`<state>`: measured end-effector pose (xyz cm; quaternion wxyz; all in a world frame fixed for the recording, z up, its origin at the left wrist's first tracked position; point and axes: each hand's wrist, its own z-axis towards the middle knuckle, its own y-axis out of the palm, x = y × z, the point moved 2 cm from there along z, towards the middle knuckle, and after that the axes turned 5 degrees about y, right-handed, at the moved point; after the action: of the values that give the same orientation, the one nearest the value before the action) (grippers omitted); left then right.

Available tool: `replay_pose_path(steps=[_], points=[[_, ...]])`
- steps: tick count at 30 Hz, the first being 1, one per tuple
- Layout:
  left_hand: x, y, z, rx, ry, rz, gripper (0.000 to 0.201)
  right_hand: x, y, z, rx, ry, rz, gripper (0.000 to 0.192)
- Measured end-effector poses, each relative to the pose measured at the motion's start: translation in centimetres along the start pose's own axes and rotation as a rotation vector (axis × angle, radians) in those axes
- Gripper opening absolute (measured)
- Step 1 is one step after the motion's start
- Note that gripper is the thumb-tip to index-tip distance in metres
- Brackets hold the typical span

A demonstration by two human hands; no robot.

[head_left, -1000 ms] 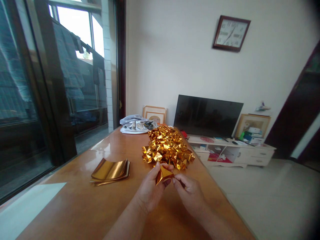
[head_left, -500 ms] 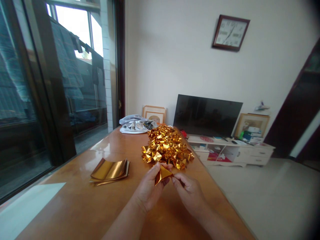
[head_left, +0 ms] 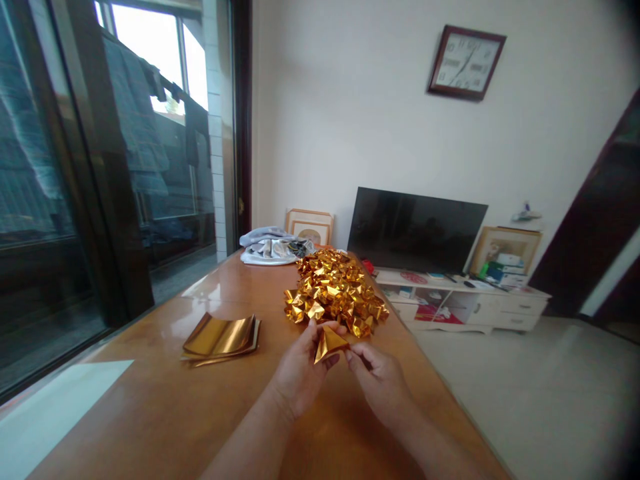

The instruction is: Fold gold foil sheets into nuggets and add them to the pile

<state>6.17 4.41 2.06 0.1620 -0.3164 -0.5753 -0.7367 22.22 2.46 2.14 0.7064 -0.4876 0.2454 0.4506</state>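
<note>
Folded gold foil paper piece point(head_left: 327, 343), small and pointed, pinched between both hands above the near middle of the glossy brown wooden table point(head_left: 150, 407). Left hand point(head_left: 300, 370) closed on the piece from the left, fingertips at its upper edge; right hand point(head_left: 377, 380) gripping its right corner with thumb and forefinger. Heap of crumpled-looking folded gold foil shapes point(head_left: 335, 293) just beyond the hands, resting on the table. Stack of flat gold foil sheets point(head_left: 220, 339), slightly curled, lying to the left of the hands, well apart from the heap. Bundle of grey-white cloth point(head_left: 273, 248) at the far end of the table. Black flat-screen television point(head_left: 415, 230) on a low white cabinet point(head_left: 500, 310) to the right, beyond the table. Brown-framed square wall clock point(head_left: 467, 62) high on the pale wall. Dark-framed glass door point(head_left: 75, 200) along the left side, laundry hanging outside.
</note>
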Motion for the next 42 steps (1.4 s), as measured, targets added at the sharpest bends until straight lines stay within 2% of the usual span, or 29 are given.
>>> replay_pose_path(steps=[5, 13, 18, 23, 42], points=[[-0.1, -0.2, 0.1, 0.027, 0.001, 0.016, 0.042, 0.6, 0.2, 0.1, -0.04, 0.085, 0.107, 0.028], [-0.1, 0.1, 0.0, 0.035, 0.017, 0.01, 0.034, 0.7, 0.3, 0.2, -0.225, 0.465, 0.719, 0.019], [0.0, 0.2, -0.2, 0.034, 0.041, 0.06, 0.035, 1.0, 0.4, 0.0, -0.262, 0.587, 0.898, 0.016], [0.0, 0.3, -0.3, 0.034, 0.04, 0.074, 0.038, 1.4, 0.4, 0.1, -0.285, 0.648, 0.957, 0.016], [0.1, 0.3, -0.4, 0.013, 0.04, 0.101, 0.031, 1.0, 0.5, 0.1, -0.302, 0.698, 0.949, 0.019]])
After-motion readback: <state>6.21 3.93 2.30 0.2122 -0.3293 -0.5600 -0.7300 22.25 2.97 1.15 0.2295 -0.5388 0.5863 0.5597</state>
